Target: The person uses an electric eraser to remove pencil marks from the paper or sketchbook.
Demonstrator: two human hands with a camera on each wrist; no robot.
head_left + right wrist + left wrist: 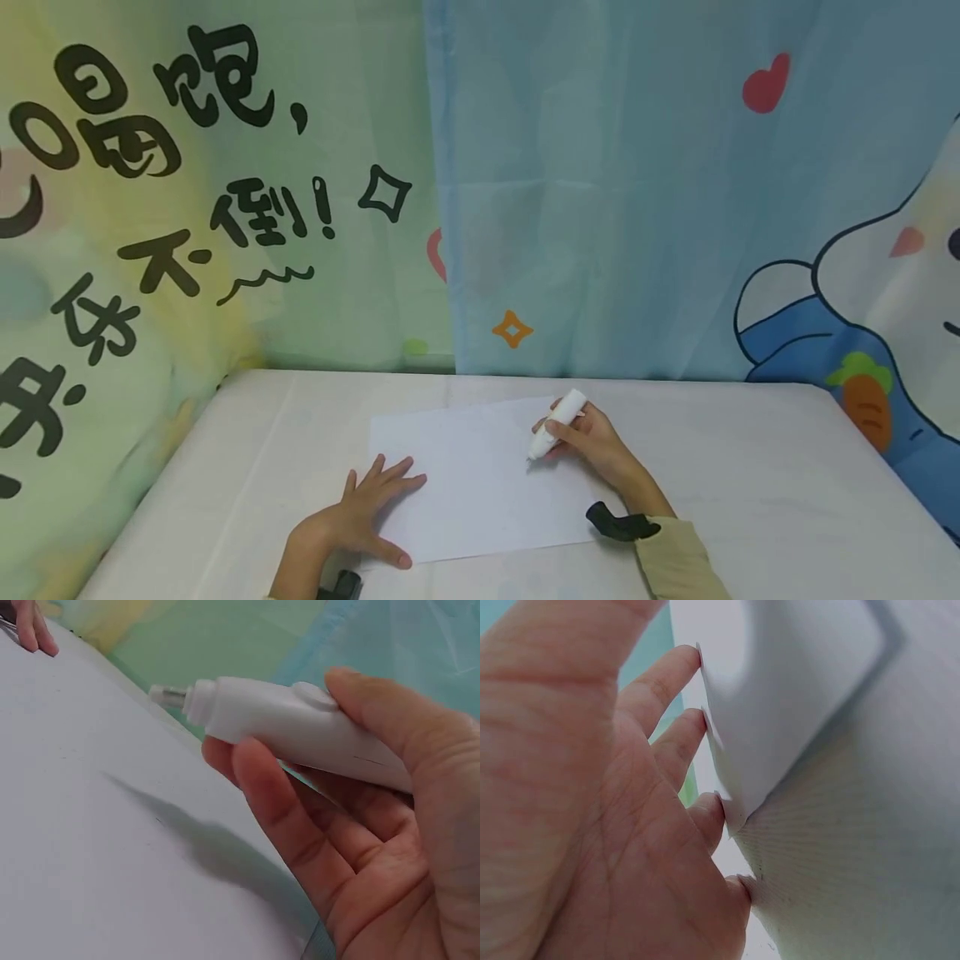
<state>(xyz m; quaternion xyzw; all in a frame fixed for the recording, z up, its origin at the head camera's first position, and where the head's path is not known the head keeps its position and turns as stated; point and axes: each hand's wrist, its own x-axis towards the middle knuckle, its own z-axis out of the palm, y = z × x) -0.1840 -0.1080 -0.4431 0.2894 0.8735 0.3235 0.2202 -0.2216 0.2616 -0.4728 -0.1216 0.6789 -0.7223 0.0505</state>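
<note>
My right hand (588, 435) grips a white electric eraser (277, 720). The thumb lies beside its raised button, and fingers curl under the body. A small white tip in a metal collar sticks out of its front end, pointing down toward the sheet of white paper (472, 487) in the head view. My left hand (363, 512) rests spread on the left part of that sheet, its thumb at the near edge. In the left wrist view, the fingertips (694, 720) press along the paper, whose corner lifts slightly. Tiny specks dot the sheet in the right wrist view.
A white cloth covers the table (750, 483) beneath the paper. Behind it hangs a printed curtain (600, 208) with dark lettering, a heart and a cartoon figure. A black strap (622, 525) circles the right wrist over a beige sleeve (678, 558).
</note>
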